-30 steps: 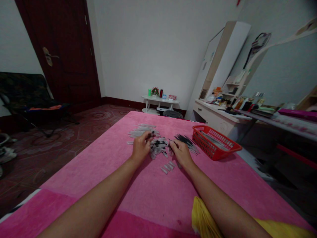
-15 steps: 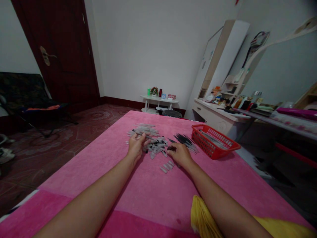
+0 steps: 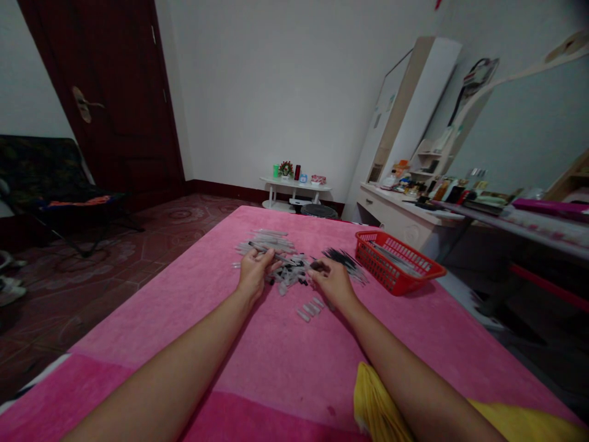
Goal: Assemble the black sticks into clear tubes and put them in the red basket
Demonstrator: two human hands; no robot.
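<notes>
Head view, toward the far edge of the pink surface (image 3: pixel 276 359): holds in the left hand (image 3: pixel 252 270) a slim dark-ended rod (image 3: pixel 257 247), thumb and fingers partly curled about it, just beside the clear tubes (image 3: pixel 269 234). Compared with a second ago, sets this hand slightly further left, now with the rod in plain sight. Keeps the right hand (image 3: pixel 335 282) at the right side of the mixed pile (image 3: pixel 285 277) of clear and black pieces, fingers bent toward the thumb; cannot tell from here whether gripping anything. Suggests one piece taken in hand, with handling at the mixed pile under way. Leaves in place the row of short clear pieces (image 3: pixel 313 307) nearer the middle of the surface, the thin dark rods (image 3: pixel 347 259) beyond the right hand, and the red basket (image 3: pixel 380 270) by the right edge.
</notes>
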